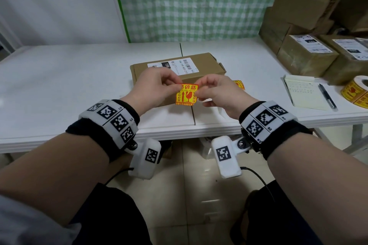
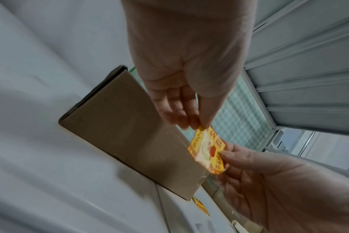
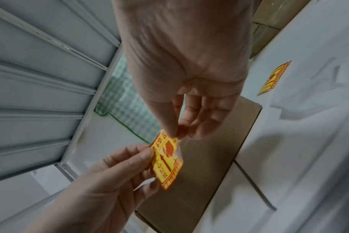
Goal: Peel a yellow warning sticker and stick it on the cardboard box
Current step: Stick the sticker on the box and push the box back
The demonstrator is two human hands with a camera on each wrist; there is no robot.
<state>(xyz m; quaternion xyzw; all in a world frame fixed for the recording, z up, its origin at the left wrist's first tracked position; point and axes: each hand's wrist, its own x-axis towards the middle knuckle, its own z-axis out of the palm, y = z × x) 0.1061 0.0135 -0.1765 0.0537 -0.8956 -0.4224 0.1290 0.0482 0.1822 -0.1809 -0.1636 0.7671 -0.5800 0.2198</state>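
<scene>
Both hands meet above the desk's near edge: the left hand (image 1: pixel 153 87) pinches the top left corner of the yellow warning sticker (image 1: pixel 186 94) between thumb and fingers, and the right hand (image 1: pixel 217 93) pinches its right edge, other fingers curled. Just behind the sticker, the cardboard box (image 1: pixel 201 65) lies flat mid-desk. At the desk's right edge sit a sticker roll (image 1: pixel 356 91) and a notepad (image 1: pixel 304 91).

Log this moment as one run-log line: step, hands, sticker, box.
step: peeling | left hand: pinches sticker | right hand: pinches sticker | yellow warning sticker: held above box, not stuck | cardboard box: on table
</scene>
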